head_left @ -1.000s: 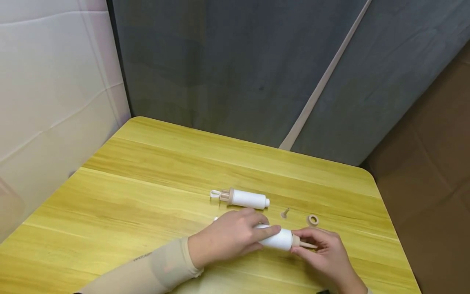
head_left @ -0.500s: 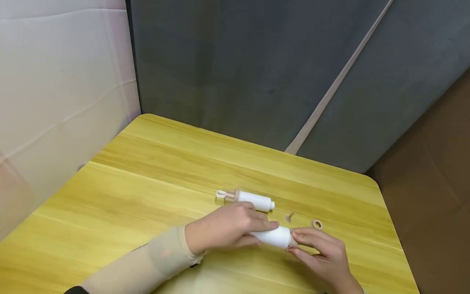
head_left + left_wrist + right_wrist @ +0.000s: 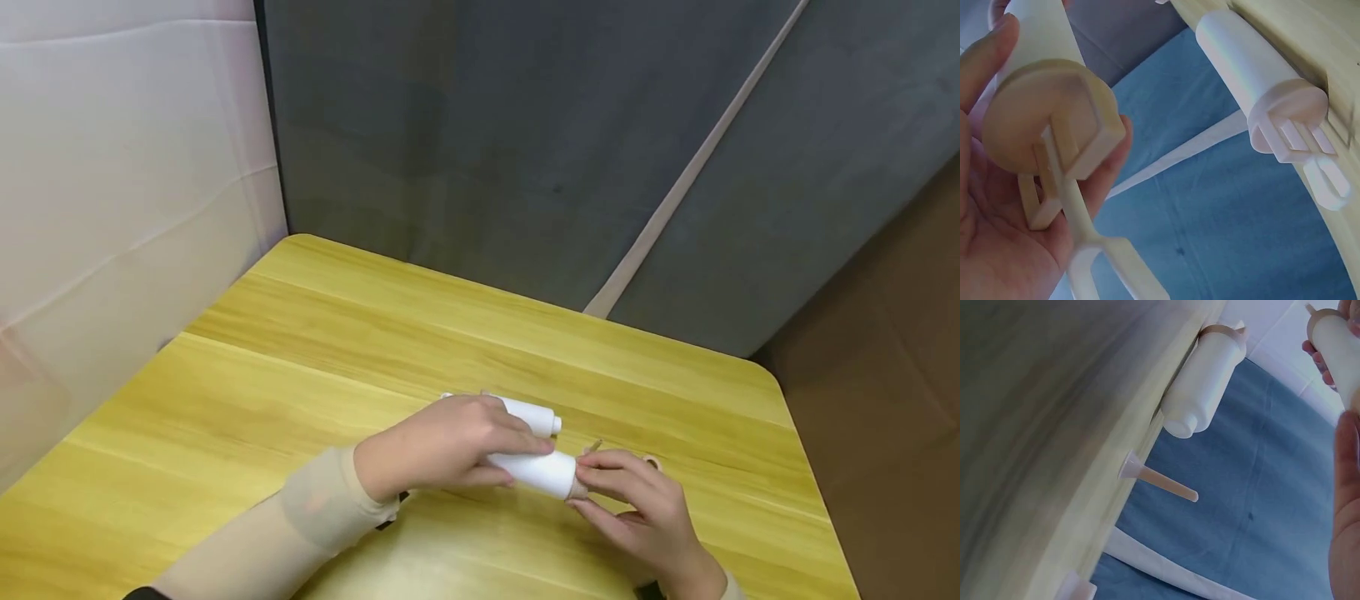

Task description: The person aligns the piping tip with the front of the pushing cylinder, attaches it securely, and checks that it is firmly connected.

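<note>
My left hand [image 3: 453, 442] grips a white syringe-like tube [image 3: 538, 473] from above, held slanting over the table. In the left wrist view, its beige flange [image 3: 1029, 119] has finger loops, and a white plunger handle [image 3: 1075, 212] sticks out. My right hand [image 3: 645, 504] pinches a beige collar [image 3: 578, 488] at the tube's right end; any tip beyond it is hidden by the fingers. Just behind, a similar white tube [image 3: 531, 416] lies on the table, its loop end mostly covered by my left hand in the head view.
A small beige cone-shaped nozzle [image 3: 1163, 482] stands on its wide base on the table [image 3: 375, 333]. A beige ring [image 3: 653, 462] lies near it, partly behind my right hand. Grey curtains [image 3: 450, 125] hang past the table's far edge.
Both hands have shifted left with the tube, now overlapping the lying one in the head view. A slim beige spike earlier visible beyond the collar is out of sight.
</note>
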### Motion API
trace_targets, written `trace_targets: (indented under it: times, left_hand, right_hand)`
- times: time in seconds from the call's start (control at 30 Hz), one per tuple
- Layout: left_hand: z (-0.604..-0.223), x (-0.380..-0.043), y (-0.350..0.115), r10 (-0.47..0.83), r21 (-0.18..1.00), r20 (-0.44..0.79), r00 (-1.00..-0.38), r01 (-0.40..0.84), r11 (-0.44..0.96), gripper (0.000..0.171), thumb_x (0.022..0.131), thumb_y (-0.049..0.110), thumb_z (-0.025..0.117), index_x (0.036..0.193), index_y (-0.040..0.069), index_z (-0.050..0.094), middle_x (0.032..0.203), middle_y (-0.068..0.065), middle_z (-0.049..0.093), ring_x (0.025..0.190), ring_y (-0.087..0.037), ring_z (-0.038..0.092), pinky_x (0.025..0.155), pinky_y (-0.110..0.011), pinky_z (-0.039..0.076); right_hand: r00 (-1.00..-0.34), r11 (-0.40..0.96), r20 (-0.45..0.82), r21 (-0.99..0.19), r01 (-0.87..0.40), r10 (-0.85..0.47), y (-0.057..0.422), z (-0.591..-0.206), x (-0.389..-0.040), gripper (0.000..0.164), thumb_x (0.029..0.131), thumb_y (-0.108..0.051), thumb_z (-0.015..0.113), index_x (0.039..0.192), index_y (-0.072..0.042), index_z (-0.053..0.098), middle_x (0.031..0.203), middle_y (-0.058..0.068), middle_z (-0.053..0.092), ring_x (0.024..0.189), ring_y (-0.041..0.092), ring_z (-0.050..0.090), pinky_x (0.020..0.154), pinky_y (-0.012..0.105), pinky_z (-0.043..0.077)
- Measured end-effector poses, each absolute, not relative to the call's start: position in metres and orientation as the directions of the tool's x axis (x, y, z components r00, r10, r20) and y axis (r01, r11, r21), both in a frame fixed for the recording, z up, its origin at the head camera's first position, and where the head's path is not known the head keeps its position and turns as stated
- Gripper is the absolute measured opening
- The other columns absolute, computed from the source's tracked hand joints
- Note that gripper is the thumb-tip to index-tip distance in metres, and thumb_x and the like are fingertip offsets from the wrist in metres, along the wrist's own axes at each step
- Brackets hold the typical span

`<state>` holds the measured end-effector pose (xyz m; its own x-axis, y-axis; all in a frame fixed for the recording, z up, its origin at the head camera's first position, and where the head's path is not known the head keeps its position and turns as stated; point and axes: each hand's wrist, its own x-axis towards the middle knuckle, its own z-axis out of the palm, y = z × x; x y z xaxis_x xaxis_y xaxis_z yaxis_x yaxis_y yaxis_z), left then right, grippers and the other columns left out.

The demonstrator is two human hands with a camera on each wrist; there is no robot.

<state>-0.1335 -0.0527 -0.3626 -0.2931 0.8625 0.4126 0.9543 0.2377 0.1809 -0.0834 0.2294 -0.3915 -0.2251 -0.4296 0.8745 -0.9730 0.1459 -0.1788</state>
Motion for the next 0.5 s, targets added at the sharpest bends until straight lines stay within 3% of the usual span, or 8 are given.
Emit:
trace_targets:
  times: [0.23,0.4,0.5]
  left_hand:
    - [-0.365,-0.127,-0.051,0.823,0.038,0.505,-0.258,0.960,0.278,0.057,0.082,0.027,0.095,0.134,0.019,0.075,0.126,0.006,0.076,0.096,-0.018,0.070,0.089,-0.029,0.058]
    - [-0.367,-0.123,-0.047,0.801,-0.037,0.550,-0.236,0.951,0.306,0.056,0.082,0.029,0.095,0.133,0.018,0.076,0.123,0.004,0.077,0.095,-0.019,0.070,0.089,-0.031,0.058]
    - [-0.367,-0.122,-0.047,0.805,-0.036,0.540,-0.247,0.948,0.315,0.054,0.084,0.030,0.093,0.134,0.018,0.075,0.124,0.003,0.076,0.096,-0.020,0.070,0.089,-0.032,0.058]
  right_hand:
    - [-0.458,0.138,0.801,-0.441,-0.887,-0.385,0.244,-0.413,-0.083,0.031,0.092,-0.014,0.086,0.109,0.010,0.075,0.102,0.020,0.078,0.093,0.015,0.077,0.076,0.024,0.061]
    - [-0.652,0.097,0.668,-0.668,-0.738,-0.358,0.251,-0.417,-0.080,0.028,0.086,0.012,0.083,0.112,0.008,0.074,0.111,0.017,0.078,0.099,0.016,0.077,0.078,0.032,0.062]
    - [-0.682,0.072,0.636,-0.710,-0.701,-0.362,0.252,-0.415,-0.079,0.038,0.078,0.023,0.082,0.112,0.007,0.075,0.114,0.016,0.077,0.104,0.018,0.076,0.080,0.033,0.062]
